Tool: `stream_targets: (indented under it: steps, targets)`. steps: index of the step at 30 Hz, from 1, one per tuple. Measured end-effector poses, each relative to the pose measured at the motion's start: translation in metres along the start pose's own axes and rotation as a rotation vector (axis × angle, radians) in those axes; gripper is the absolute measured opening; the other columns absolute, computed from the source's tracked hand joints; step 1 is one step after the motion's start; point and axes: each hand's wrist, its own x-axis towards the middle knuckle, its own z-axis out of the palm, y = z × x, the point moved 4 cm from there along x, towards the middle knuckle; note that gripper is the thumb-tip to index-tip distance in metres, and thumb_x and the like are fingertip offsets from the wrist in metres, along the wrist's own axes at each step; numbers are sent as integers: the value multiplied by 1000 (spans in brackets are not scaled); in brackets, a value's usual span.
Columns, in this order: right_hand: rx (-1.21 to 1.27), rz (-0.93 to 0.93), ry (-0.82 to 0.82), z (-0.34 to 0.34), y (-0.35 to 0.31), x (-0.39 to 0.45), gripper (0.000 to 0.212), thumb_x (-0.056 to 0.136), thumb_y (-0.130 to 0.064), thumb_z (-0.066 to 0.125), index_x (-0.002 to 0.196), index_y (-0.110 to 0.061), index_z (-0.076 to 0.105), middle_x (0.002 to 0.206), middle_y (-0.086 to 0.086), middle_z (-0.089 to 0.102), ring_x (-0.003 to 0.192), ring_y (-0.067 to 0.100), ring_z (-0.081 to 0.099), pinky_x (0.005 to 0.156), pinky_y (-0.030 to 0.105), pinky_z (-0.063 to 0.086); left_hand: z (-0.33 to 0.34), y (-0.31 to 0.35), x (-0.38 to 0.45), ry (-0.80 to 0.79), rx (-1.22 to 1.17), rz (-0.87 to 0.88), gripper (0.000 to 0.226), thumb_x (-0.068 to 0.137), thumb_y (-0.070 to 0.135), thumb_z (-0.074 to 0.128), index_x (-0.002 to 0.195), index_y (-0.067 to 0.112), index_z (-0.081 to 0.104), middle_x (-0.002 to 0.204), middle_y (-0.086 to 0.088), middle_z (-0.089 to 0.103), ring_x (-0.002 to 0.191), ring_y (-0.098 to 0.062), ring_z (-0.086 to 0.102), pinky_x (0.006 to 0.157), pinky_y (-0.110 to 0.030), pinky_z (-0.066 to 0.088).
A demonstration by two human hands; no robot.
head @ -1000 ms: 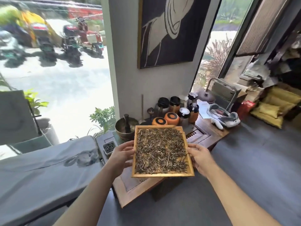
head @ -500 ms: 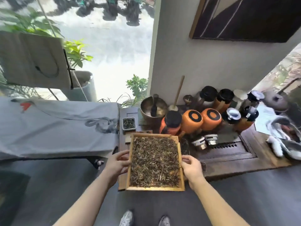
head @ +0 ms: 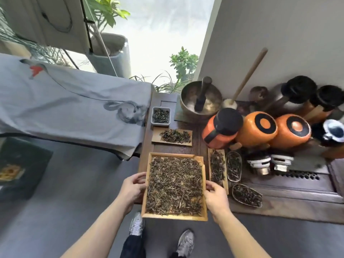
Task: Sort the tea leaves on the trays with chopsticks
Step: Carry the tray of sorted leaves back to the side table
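A large bamboo tray full of dry tea leaves sits at the near edge of the wooden tea table, partly overhanging it. My left hand grips its left rim and my right hand grips its right rim. Smaller portions of leaves lie on a flat wooden board, in a narrow bamboo tray, in a grey square dish and in two oval scoops. No chopsticks are in sight.
Orange jars and dark-lidded canisters crowd the back right of the table. A metal bowl with a pestle stands at the back by the wall. A grey-cloth-covered bench lies left. My shoes are below the tray.
The head has tilted down, bringing table and shoes into view. The tray, carried in both hands before, has come down to the table's near edge, both hands still on its rims.
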Motion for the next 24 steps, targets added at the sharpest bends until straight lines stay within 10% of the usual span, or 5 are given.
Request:
stream_targets:
  steps: [7,18,24]
  targets:
    - [-105,31,26,15,-7,26,41,90,-8,59,130,-17,59,115,-1,67,75,13,67,72,33,55,2,14,35,1,22,49,48,85,-18,57,107,22,71,90,2,80,77,-9,74,60,-23,54]
    - [-203,30,69,27,-22,39,45,90,-7,58,134,-14,56,111,-2,63,65,-4,52,57,14,40,-4,16,63,49,170,52,53,83,-16,56,111,27,70,80,-1,57,71,-15,56,60,-24,44]
    - [-318,26,63,27,-34,33,48,90,-14,59,138,-11,53,118,3,65,73,7,57,75,29,44,-4,16,67,64,296,64,48,84,-7,61,123,21,66,84,-2,61,72,-16,58,67,-31,44]
